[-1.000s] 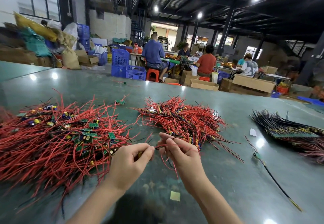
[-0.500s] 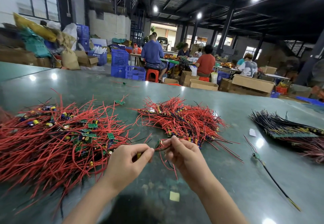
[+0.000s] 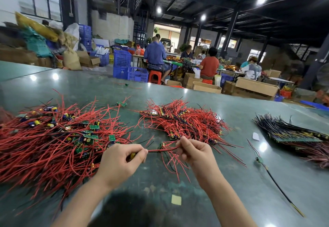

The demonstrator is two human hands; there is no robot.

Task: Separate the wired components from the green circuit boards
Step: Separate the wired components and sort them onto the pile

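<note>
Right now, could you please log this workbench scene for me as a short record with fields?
left hand: pinches a yellow part at one end of a red wire
right hand: grips the wire's other end
small board: on the wire between the hands
left pile: red wires with green boards
middle pile: red wires, beyond the hands
right pile: dark wires on boards
table: green, glossy

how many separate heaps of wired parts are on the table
3. A big red heap at the left, a smaller red heap mid-table beyond the hands, and a dark-wired heap at the right edge, which may run out of view.
</note>
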